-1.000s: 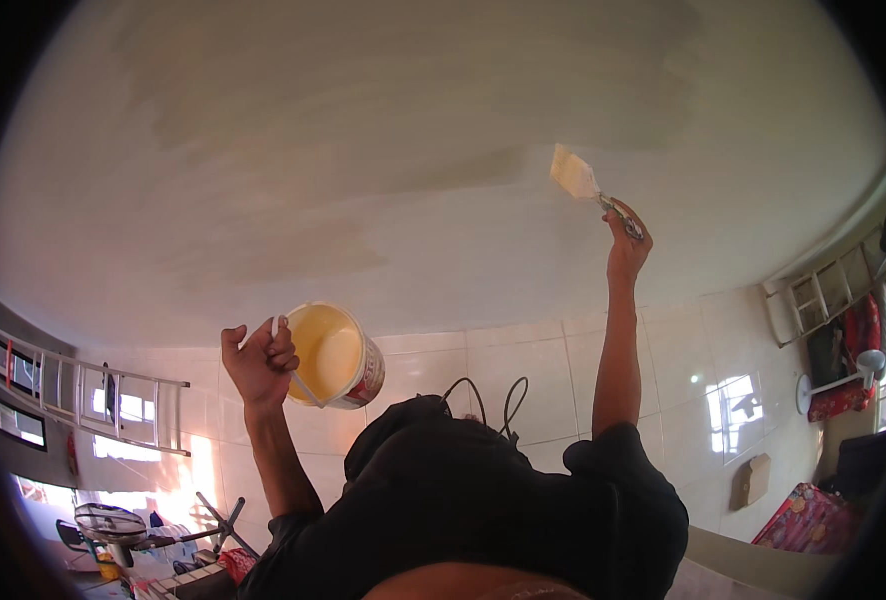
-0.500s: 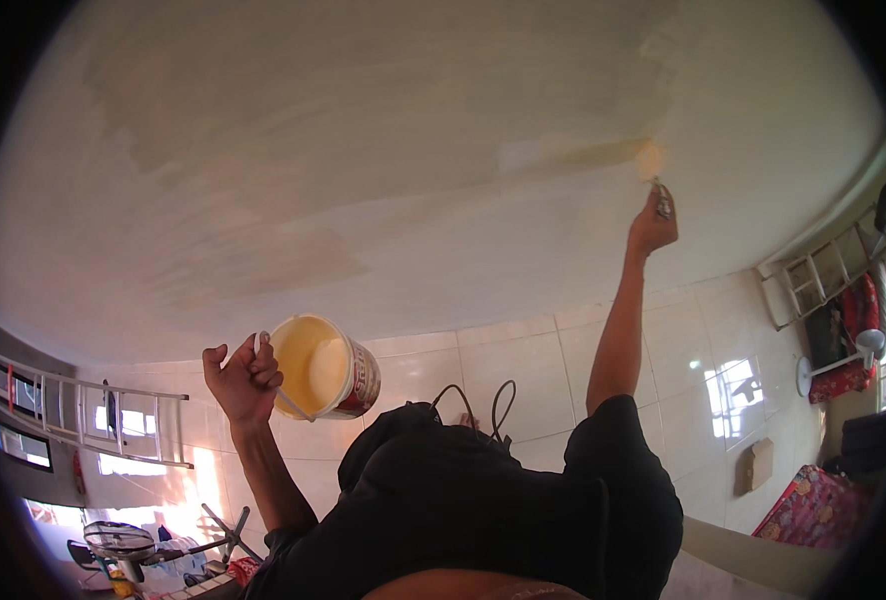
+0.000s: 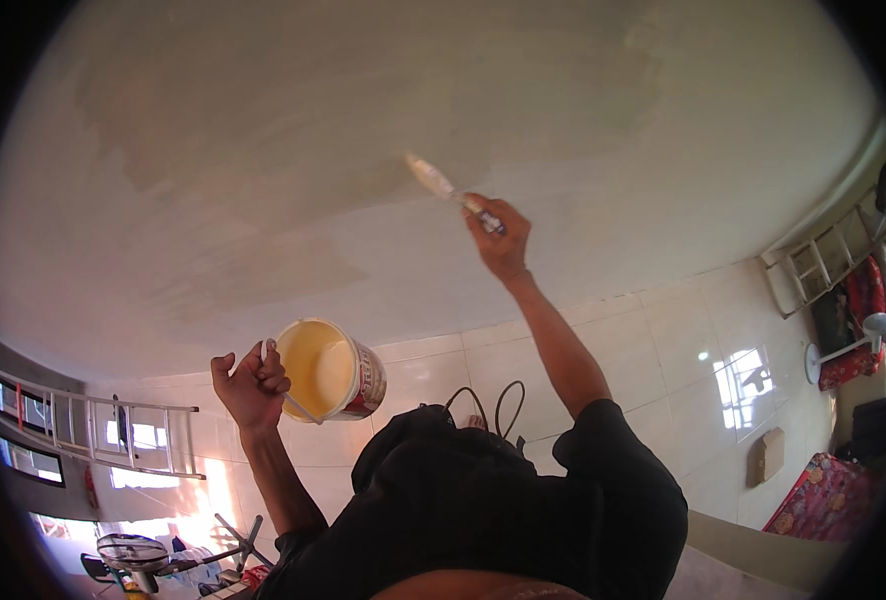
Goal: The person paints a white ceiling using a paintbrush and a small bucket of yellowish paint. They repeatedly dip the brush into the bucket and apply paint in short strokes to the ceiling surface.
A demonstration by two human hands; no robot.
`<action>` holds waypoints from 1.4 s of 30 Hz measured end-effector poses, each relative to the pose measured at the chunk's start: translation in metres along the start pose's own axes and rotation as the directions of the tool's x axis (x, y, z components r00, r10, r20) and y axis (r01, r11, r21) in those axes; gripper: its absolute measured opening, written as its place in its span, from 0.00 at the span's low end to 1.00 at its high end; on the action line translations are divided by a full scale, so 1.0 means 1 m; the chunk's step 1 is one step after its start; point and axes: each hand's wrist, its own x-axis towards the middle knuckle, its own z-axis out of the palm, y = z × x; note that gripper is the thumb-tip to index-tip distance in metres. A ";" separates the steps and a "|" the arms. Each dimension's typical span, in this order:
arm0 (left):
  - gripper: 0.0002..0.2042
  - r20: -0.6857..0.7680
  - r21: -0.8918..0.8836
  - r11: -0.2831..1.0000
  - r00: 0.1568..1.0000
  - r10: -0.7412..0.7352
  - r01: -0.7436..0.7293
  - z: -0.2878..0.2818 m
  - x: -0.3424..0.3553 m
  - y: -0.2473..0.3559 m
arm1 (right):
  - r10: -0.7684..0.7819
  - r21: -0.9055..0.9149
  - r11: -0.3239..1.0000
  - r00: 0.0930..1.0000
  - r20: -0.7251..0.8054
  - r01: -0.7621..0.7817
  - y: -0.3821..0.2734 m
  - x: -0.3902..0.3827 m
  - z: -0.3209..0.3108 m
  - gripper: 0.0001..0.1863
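My right hand is closed round the handle of a paintbrush, its pale, paint-covered bristles pointing up and left against the wall. The wall shows darker, damp-looking patches beside paler ones. At the lower left, my left hand is curled round the wire handle of a paint bucket. The bucket hangs tilted beside that hand, so its pale yellow inside shows, with cream paint in it. Its label faces away to the right.
Glossy pale floor tiles meet the wall's foot. A ladder stands at the left, above a fan. Another ladder is at the far right, near a white stand. A cardboard box and patterned red cloth lie right.
My right hand has swept the paintbrush leftward across the wall, from the right side to near the middle. My left hand still holds the bucket in nearly the same place.
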 end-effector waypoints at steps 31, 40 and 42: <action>0.26 0.109 0.018 0.997 0.991 -0.071 0.070 -0.036 0.021 -0.001 | 0.006 0.059 0.998 0.999 -0.033 -0.004 -0.094 -0.050 0.082 0.13; 0.22 0.282 -0.015 0.993 0.954 -0.107 0.116 -0.048 0.023 0.003 | 0.122 0.079 0.976 0.814 0.567 -0.201 -0.176 -0.069 0.064 0.10; 0.22 0.264 -0.015 0.993 0.959 -0.106 0.114 -0.052 0.022 0.006 | 0.076 0.020 0.992 0.729 0.680 -0.122 -0.176 -0.078 0.084 0.10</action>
